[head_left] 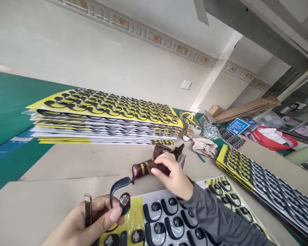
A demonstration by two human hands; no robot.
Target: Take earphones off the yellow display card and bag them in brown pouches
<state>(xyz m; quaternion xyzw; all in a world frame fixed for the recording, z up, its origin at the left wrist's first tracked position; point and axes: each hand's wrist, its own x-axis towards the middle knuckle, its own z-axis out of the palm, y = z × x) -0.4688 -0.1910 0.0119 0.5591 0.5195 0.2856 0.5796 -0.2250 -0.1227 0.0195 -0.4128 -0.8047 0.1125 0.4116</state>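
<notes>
The left hand (89, 222) pinches a black ear-hook earpiece (120, 196) upright above the blister tray (169, 218), tweezers (88, 213) tucked alongside. The right hand's (173, 177) fingers close on a brown cloth (154, 164) on the table (53, 191).

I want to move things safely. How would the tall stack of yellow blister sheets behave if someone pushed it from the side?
The stack of sheets would probably slide apart rather than move as one: its edges already lie uneven and fanned. Each sheet looks thin and glossy, so likely slippery and floppy when lifted alone. With so many ear-hook pieces, the whole stack seems heavy.
</notes>
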